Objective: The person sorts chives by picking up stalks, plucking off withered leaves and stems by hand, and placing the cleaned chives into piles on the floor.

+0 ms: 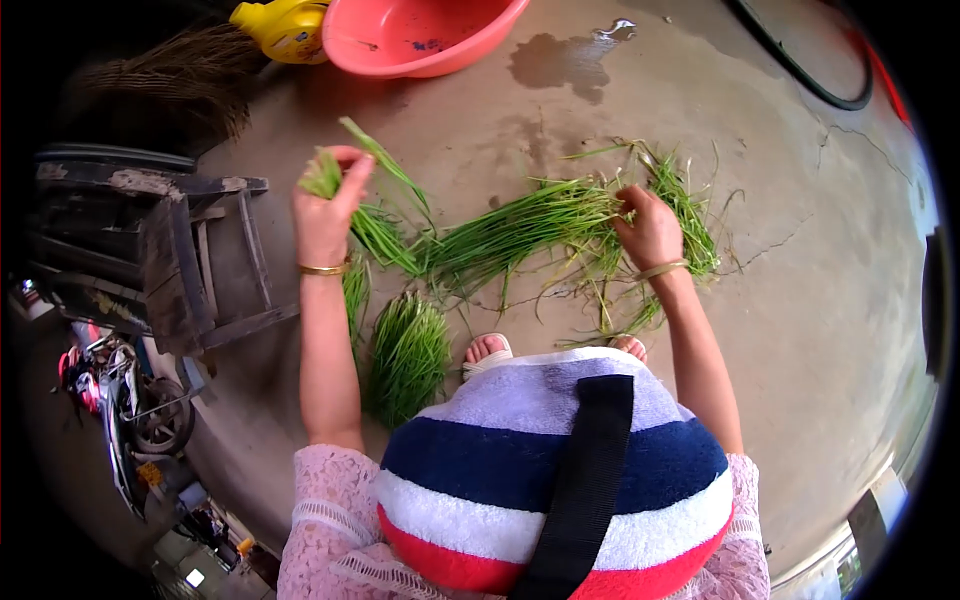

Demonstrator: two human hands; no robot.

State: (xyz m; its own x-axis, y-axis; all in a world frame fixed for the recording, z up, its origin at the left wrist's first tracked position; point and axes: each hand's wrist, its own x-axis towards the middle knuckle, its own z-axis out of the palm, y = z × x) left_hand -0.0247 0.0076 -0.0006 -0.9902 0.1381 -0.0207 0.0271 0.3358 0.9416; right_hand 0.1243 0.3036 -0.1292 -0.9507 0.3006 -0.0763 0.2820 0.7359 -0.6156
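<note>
Main stalk pile (pixel 520 232): long, green, loose, lying left-to-right on floor (pixel 800 310), pale ends right. Held bunch (pixel 321 178) at left, pale end far. Compact bundle (pixel 408 360) near left, pale ends far. Tangled stalks (pixel 697 215) right, some yellowish.

We count two hands (pixel 325 215) (pixel 654 232), two bangles (pixel 323 270) (pixel 662 269), two feet (pixel 487 347) (pixel 629 346), one basin (pixel 455 58), one jug (pixel 285 32); grass blades (pixel 520 225), we cannot count.

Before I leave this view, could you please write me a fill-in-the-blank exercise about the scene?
1. The left hand holds stalks coloured ____.
2. The hand farther from the wooden chair is the person's ____ one.
3. In the picture, the yellow container is on the ____ side of the basin.
Missing words: green; right; left.
</note>
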